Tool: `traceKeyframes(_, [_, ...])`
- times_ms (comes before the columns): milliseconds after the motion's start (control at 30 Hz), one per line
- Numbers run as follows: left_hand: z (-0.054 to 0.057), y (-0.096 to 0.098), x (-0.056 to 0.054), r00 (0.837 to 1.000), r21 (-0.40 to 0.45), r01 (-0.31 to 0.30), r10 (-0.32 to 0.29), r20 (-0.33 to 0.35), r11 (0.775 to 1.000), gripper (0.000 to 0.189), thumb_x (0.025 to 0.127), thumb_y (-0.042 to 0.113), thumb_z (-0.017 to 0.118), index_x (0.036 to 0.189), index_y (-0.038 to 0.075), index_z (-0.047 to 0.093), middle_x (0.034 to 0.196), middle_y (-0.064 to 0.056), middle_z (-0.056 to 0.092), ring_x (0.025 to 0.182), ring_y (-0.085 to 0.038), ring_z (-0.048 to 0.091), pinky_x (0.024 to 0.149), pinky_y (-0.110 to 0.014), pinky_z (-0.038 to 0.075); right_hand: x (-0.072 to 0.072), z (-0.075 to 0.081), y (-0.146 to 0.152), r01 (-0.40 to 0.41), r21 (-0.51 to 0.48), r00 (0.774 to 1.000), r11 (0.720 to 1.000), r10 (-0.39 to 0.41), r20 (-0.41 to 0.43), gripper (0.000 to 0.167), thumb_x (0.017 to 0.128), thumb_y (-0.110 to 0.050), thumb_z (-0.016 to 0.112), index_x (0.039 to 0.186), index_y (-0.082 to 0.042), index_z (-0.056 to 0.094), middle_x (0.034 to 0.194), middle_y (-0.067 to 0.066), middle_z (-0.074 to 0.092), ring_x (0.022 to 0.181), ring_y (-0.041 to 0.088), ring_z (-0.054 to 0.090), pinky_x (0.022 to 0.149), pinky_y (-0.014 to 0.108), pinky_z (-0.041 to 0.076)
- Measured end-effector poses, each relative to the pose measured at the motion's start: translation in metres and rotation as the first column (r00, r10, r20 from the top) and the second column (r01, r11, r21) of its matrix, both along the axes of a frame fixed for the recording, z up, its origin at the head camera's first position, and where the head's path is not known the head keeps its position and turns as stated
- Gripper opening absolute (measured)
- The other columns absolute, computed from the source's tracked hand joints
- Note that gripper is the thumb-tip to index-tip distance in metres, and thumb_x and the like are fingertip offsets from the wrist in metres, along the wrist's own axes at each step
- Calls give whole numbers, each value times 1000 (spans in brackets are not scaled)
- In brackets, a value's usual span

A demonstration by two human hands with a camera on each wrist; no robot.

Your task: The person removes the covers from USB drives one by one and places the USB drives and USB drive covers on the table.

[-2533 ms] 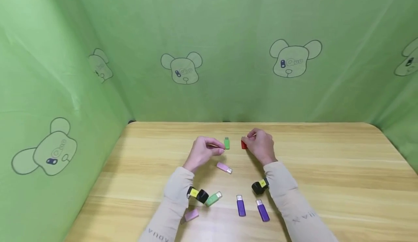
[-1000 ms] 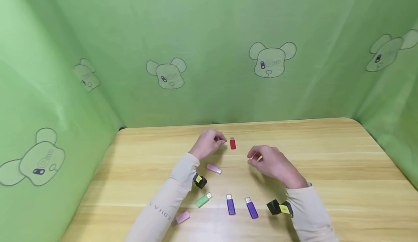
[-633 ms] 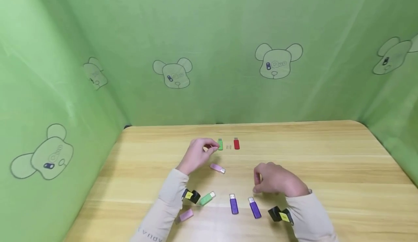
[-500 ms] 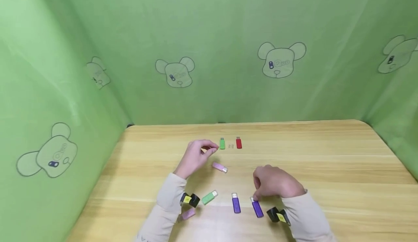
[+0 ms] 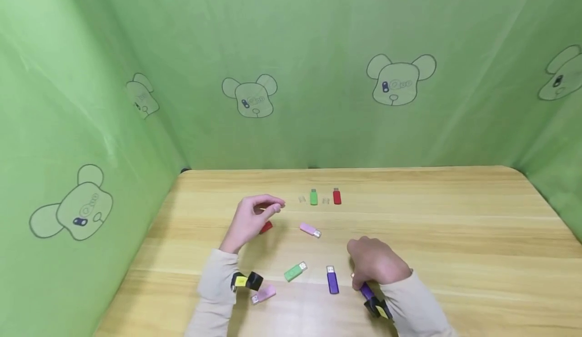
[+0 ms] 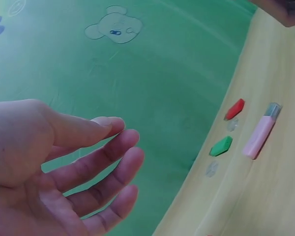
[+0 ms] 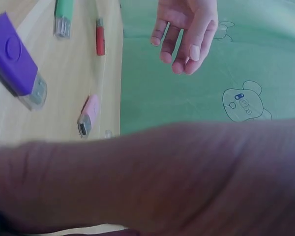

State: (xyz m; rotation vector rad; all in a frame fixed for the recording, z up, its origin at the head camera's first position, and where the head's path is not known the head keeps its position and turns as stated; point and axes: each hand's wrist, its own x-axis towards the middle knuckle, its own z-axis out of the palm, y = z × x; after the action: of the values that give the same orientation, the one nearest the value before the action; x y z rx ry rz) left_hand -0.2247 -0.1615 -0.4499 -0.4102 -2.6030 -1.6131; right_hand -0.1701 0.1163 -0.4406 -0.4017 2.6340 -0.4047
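L hand (image 5: pixel 247 222) is hovering over the table (image 5: pixel 454 226), fingers loosely bent w/ small gaps btwn them, thumb & forefinger tips sitting close together. R hand (image 5: pixel 377 261) is reaching down to a purple USB stick (image 5: pixel 366 291), thumb & finger bending at its plug end; can't tell if they're pinching it, as the hand is covering that part and the R wrist view is mostly showing the hand's side.

Just behind L hand's thumb, a red stick (image 5: pixel 267 227) is lying partly hidden. Btwn the hands, nearer L, a pink stick (image 5: pixel 310 230) is lying w/ plug pointing toward R hand's side. Just L of R hand, a 2nd purple stick (image 5: pixel 333 281) is lying w/ plug pointing away from the person. A bit further L, a green stick (image 5: pixel 293 273) is lying aslant; next to L wrist's black cam (image 5: pixel 253 281), a 2nd pink stick (image 5: pixel 265 293) is lying aslant too.

Beyond both hands, a far green stick (image 5: pixel 313 197) & a far red stick (image 5: pixel 337 196) are lying in a row, each w/ a clear cap (image 5: pixel 325 201) resting just to its L. Past the table, green cloth (image 5: pixel 318 135) w/ bear-face drawings (image 5: pixel 254 99) is hanging.
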Motion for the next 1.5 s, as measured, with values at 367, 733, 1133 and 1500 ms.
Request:
traceKeyframes(367, [5,5,4,998,34,28,-30,50,999,14,94,14,64,104,11,74,103,-5,75,92,-19,70,81,-29,59,-6,0,12,8,-167,998,986,2,58,27,68,-5,80,74,-11,54,69,1,55,62,17,52,54,26,40])
traceKeyframes(733, [8,16,12,993,59,71,-77,90,996,15,93,11,63,106,12,73,104,-6,75,92,-15,70,82,-22,58,-19,4,9,-162,-384,985,909,126,-119,15,80,-9,75,84,-15,62,73,-4,56,67,10,51,56,19,48])
traceKeyframes(1133, [-1,42,18,955,156,235,-258,145,959,19,88,12,71,106,5,72,105,-16,73,95,-34,71,83,-24,59,-24,3,-4,-185,-560,965,807,41,-259,17,79,-11,79,95,-16,72,85,-5,71,74,5,64,67,17,57])
traceKeyframes(1500, [-2,55,22,916,409,181,-305,261,894,27,84,11,75,108,-1,69,101,-17,74,91,-29,74,88,-38,60,-26,12,-9,-97,-629,953,772,-111,-283,20,76,-14,82,94,-17,72,87,-3,73,77,8,67,69,16,58])
